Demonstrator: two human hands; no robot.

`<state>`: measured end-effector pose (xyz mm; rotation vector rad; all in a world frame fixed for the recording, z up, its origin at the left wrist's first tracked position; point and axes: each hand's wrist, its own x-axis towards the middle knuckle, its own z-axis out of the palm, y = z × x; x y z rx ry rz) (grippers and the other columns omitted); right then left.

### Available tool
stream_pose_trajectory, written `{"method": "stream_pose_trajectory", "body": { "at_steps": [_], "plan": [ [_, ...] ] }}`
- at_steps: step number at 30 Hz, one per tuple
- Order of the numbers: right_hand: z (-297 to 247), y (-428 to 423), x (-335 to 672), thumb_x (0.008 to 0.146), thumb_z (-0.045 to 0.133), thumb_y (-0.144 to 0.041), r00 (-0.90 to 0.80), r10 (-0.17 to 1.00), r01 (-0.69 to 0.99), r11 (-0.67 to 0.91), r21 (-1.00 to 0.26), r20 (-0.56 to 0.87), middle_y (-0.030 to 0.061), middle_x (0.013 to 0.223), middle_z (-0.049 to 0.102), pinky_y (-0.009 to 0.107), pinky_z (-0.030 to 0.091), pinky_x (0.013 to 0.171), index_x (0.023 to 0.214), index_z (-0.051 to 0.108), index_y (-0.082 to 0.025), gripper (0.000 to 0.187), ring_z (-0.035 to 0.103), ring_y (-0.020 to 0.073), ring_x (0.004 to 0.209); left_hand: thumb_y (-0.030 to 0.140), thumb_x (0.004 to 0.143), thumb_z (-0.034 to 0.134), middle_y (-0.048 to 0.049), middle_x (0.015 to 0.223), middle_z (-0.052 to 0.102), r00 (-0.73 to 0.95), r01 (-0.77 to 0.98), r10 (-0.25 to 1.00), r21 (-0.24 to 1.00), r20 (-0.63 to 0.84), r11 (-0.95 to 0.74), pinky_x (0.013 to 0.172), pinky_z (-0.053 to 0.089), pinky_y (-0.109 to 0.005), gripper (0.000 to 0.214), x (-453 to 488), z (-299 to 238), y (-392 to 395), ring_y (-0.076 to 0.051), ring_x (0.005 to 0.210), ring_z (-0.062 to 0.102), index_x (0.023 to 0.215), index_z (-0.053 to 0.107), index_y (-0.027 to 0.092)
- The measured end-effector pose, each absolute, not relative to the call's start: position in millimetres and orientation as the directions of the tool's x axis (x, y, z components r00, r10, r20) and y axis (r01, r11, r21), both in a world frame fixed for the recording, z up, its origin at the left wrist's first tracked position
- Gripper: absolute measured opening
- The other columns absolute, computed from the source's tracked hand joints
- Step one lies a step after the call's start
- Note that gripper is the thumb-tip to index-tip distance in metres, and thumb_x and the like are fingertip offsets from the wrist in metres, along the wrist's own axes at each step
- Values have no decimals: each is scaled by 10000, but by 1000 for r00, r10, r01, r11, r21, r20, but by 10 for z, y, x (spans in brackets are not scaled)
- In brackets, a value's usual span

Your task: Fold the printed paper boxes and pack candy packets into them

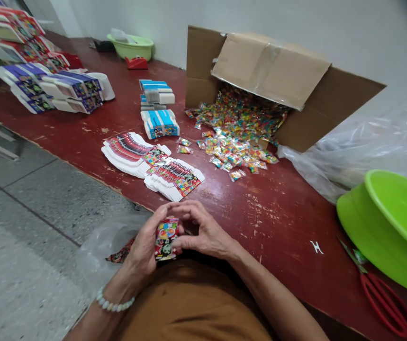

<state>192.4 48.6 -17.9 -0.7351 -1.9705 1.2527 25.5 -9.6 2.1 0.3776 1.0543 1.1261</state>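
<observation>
My left hand (142, 241) and my right hand (203, 232) meet at the table's near edge, both gripping a small printed cardboard carton (166, 239) with colourful cartoon artwork. Their fingers arch over its top, and its lower end is partly hidden by my body. Just ahead of my hands lie two stacks of flat red-and-white printed cartons (175, 177). Beyond them, a heap of small shiny sweet packets (235, 135) spills from a tipped cardboard shipping box (260, 80). Several loose packets lie nearer.
Blue-and-white carton stacks (158, 123) stand on the dark red table (267, 222). More stacks (47, 90) lie far left. A green basin (391, 227) and red-handled scissors (384, 303) are at right, beside a plastic sheet (366, 147). The table's near edge drops to a tiled floor (47, 213).
</observation>
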Motion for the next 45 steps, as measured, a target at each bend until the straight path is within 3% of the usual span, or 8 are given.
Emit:
{"method": "stream_pose_trajectory", "body": {
  "at_steps": [5, 10, 18, 22, 25, 29, 40, 45],
  "plan": [
    [-165, 1145, 1925, 876, 737, -398, -284, 943, 568, 310, -762, 173, 152, 1303, 575, 448, 500, 969, 1382, 554, -201, 572, 586, 282, 1136, 694, 766, 687, -91, 1056, 747, -431, -10, 855, 949, -287, 314, 776, 578, -348, 704, -230, -260, -267, -282, 967, 722, 1288, 589, 233],
    [-251, 1414, 1780, 829, 741, -583, -176, 981, 849, 194, -491, 85, 191, 1373, 546, 551, 421, 991, 1261, 632, -178, 602, 491, 390, 1234, 697, 764, 655, -158, 1226, 698, -476, 153, 865, 954, -158, 259, 1048, 476, -494, 726, -474, -418, -278, -345, 1194, 630, 1278, 588, 189],
    [-267, 1413, 1865, 796, 689, -512, 42, 998, 315, 34, -948, 49, 65, 967, 674, 378, 490, 828, 922, 631, -195, 345, 616, 237, 902, 457, 860, 673, -139, 1279, 690, -473, 383, 844, 921, 254, -62, 1067, 471, -477, 487, -164, -285, -78, -294, 1161, 651, 1272, 599, 208],
    [25, 1207, 1985, 839, 678, -522, -211, 977, 73, 55, -996, 38, 24, 872, 697, 304, 510, 746, 914, 642, -204, 329, 636, 171, 778, 497, 857, 707, -130, 1285, 702, -338, 81, 935, 994, 102, -79, 1077, 468, -443, 526, -135, -46, 23, -298, 1203, 640, 1290, 626, 209],
    [211, 963, 1971, 802, 789, -486, -465, 884, -124, -10, -992, 49, 6, 846, 690, 277, 517, 721, 905, 658, -210, 322, 624, 142, 746, 581, 826, 710, -144, 1148, 763, 172, -325, 962, 910, -210, 257, 956, 545, -439, 561, -52, 69, 20, -325, 1082, 712, 1216, 680, 179],
    [298, 749, 1882, 828, 783, -510, -605, 796, -162, -130, -978, -6, -12, 782, 656, 219, 457, 533, 937, 654, -215, 340, 555, 104, 603, 550, 765, 792, -119, 902, 787, 592, -470, 775, 685, -224, 556, 834, 581, -413, 547, 152, 50, -86, -291, 801, 774, 1118, 704, 142],
    [343, 525, 1920, 758, 851, -435, -626, 773, -244, -320, -915, -104, 23, 1025, 679, 231, 532, 605, 1256, 612, -242, 585, 639, 112, 702, 384, 700, 887, -81, 676, 772, 265, -480, 903, 766, -337, 427, 575, 604, -308, 320, 264, 156, -127, -225, 543, 737, 848, 746, 138],
    [221, 421, 1819, 858, 723, -470, -650, 743, -127, -317, -940, -163, -46, 607, 586, 228, 411, 443, 1016, 686, -192, 322, 505, 100, 432, 410, 684, 894, -71, 675, 758, 174, -482, 919, 783, -354, 393, 532, 577, -282, 360, 315, 97, -94, -205, 529, 714, 843, 734, 130]
  ]
}}
